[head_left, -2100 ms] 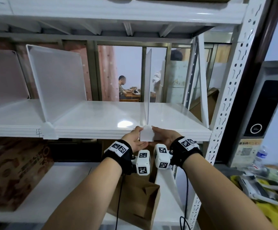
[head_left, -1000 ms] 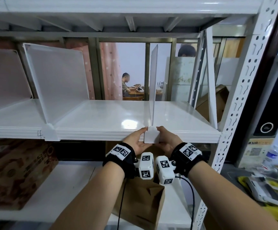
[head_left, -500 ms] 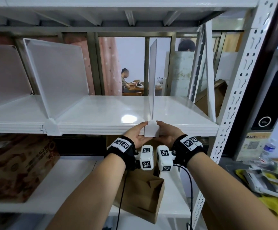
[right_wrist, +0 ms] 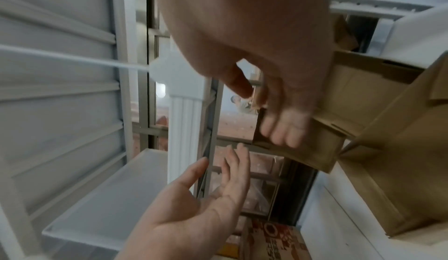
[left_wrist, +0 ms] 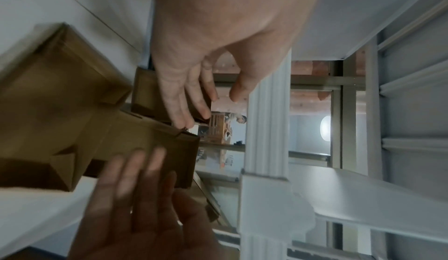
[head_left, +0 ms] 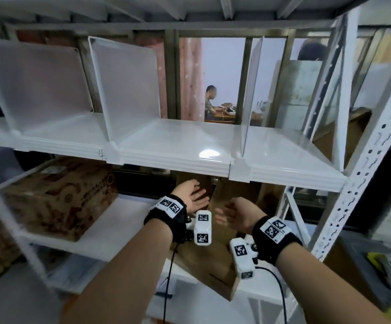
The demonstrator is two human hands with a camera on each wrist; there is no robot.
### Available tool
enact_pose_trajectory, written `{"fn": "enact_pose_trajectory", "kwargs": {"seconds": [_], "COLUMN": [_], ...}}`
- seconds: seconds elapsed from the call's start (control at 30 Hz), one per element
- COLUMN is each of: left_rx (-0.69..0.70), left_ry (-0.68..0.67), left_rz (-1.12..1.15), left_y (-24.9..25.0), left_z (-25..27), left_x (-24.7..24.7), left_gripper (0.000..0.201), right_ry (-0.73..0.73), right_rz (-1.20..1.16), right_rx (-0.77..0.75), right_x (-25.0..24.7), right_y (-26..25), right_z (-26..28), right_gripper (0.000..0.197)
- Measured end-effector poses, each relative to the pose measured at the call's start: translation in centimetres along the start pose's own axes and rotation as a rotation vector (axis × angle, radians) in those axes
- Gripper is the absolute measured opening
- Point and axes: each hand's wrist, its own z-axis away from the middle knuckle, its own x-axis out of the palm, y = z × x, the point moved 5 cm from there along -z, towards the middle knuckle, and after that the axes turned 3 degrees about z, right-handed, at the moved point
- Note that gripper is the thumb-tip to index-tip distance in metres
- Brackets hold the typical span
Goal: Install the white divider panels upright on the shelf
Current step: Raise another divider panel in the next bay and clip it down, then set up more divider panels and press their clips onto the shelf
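Right divider panel (head_left: 250, 99): stands upright on the white shelf (head_left: 178, 141), its foot clip (head_left: 240, 170) hooked over the shelf's front lip; neither hand touches it.
Other divider panels: one (head_left: 129, 90) upright near the shelf's middle, another (head_left: 38, 87) further left, each clipped at the front edge.
Left hand (head_left: 191, 195): below the shelf, palm turned inward, fingers straight and spread, holding nothing.
Right hand (head_left: 237, 215): facing it and lower, fingers loosely extended, also empty; blurred in the head view.
Writing: a hand-drawn "4" (head_left: 100, 152) on the shelf lip; printed characters on the cardboard box (head_left: 59, 197) below, too blurred to read; square black-and-white markers on both wristbands.
Wrist views only: the clip (left_wrist: 264, 202) seen from underneath, wrapped round the ribbed shelf edge; fingers (right_wrist: 281, 130) of the right hand in front of a brown paper bag (right_wrist: 387, 168).
Head view only: a person (head_left: 210, 99) seated at a desk beyond the rack.
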Motion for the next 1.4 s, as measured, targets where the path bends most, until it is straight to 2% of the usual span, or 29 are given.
{"fn": "enact_pose_trajectory", "kwargs": {"seconds": [0.07, 0.23, 0.37, 0.5, 0.57, 0.6, 0.7, 0.77, 0.83, 0.97, 1.13, 1.23, 1.4], "left_rx": [-0.002, 0.015, 0.063, 0.148, 0.159, 0.167, 0.240, 0.292, 0.314, 0.320, 0.309, 0.230, 0.110], "left_ry": [0.024, 0.028, -0.035, 0.132, 0.126, 0.109, 0.196, 0.224, 0.243, 0.337, 0.359, 0.325, 0.193], "left_rz": [-0.023, -0.055, -0.131, -0.163, -0.132, -0.123, -0.055, -0.003, 0.042, 0.090, 0.095, -0.031, -0.260], "left_y": [0.6, 6.5, 13.8, 21.4, 25.3, 27.2, 33.4, 36.7, 39.8, 44.0, 47.3, 48.5, 50.1], "left_z": [-0.3, -0.7, -1.5, -0.6, -0.1, 0.0, 2.1, 3.0, 3.0, 1.6, -1.2, -3.3, -6.7], "left_x": [-1.6, -8.3, -17.4, -27.8, -32.3, -34.5, -40.0, -42.9, -45.9, -50.9, -54.7, -55.1, -53.9], "left_gripper": [0.014, 0.018, 0.031, 0.023, 0.033, 0.036, 0.023, 0.017, 0.020, 0.014, 0.020, 0.044, 0.076], "right_ry": [-0.029, -0.061, -0.158, -0.376, -0.347, -0.320, -0.276, -0.272, -0.290, -0.315, -0.335, -0.333, -0.343], "right_rz": [0.104, 0.234, 0.401, 0.516, 0.546, 0.557, 0.561, 0.556, 0.542, 0.435, 0.336, 0.318, 0.286], "right_rx": [0.036, 0.000, 0.016, 0.006, -0.050, -0.112, -0.234, -0.255, -0.247, -0.235, -0.182, -0.164, -0.199], "right_x": [2.2, 12.3, 24.8, 38.7, 45.1, 48.1, 56.2, 59.8, 63.8, 69.1, 72.8, 73.8, 73.8], "right_y": [0.4, -1.0, -0.1, 0.2, -0.8, -1.5, -3.0, -3.4, -3.4, -3.4, -4.3, -4.5, -5.2], "right_z": [-0.3, -2.0, -3.8, -3.6, -3.2, -3.1, -3.2, -3.7, -4.4, -7.1, -11.2, -13.1, -14.5], "right_gripper": [0.014, 0.015, 0.022, 0.028, 0.023, 0.014, 0.005, 0.007, 0.007, 0.009, 0.011, 0.011, 0.009]}}
